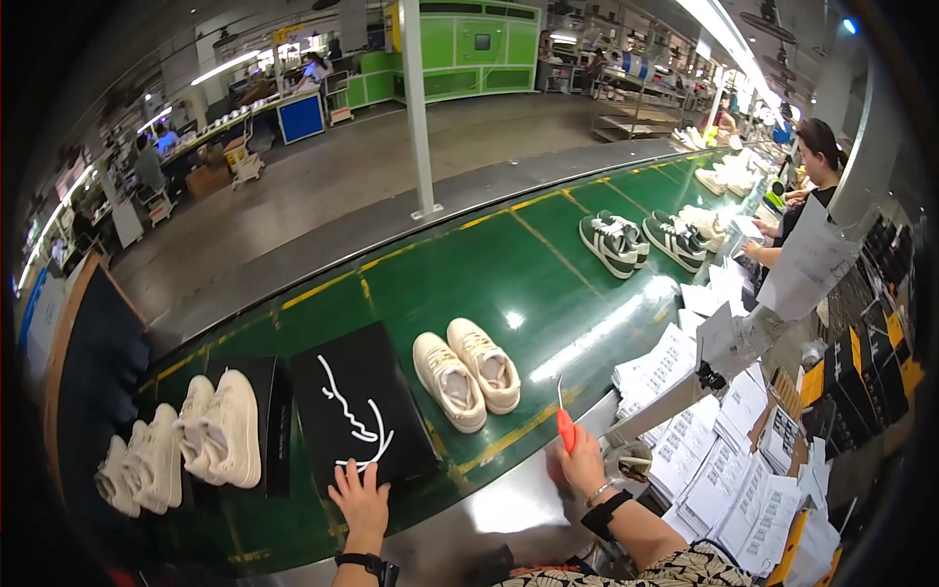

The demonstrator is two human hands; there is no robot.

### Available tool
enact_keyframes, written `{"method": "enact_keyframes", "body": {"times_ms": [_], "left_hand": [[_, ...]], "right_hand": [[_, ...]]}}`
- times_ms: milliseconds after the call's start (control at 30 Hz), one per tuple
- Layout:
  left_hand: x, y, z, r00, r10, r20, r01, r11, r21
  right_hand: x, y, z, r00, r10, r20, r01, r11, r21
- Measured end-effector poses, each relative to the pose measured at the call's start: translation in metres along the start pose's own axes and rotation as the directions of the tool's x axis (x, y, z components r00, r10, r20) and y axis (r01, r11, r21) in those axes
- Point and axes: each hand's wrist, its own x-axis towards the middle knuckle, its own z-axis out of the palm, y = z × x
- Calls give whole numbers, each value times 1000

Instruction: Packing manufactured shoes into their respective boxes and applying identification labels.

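Observation:
My left hand (362,509) rests its spread fingers on the near edge of a black shoebox (337,391) with a white scrawl on its lid. My right hand (581,465) is closed round the red handle of a thin metal-shafted tool (565,427), its tip pointing away from me; the tip's exact shape is too small to tell. Between and beyond my hands, a pair of cream sneakers (466,374) stands on the green conveyor belt (509,254). Left of the box, more cream sneakers (223,428) stand in a row beside another black box (277,430).
Dark green sneakers (614,243) stand farther along the belt. Stacks of printed sheets (724,460) cover the right side, near a cup (628,462) and a metal post. A co-worker (814,176) stands at the belt's far right. A white post (415,108) rises behind the belt.

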Motion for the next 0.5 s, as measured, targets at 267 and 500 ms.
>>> {"method": "enact_keyframes", "body": {"times_ms": [267,500], "left_hand": [[40,-3,0,993,-38,108,37,999,9],[53,-25,-22,999,-44,-14,45,991,125]], "right_hand": [[55,-66,8,848,-530,6,530,848,14],[106,-107,98,704,-583,406,698,676,-238]]}}
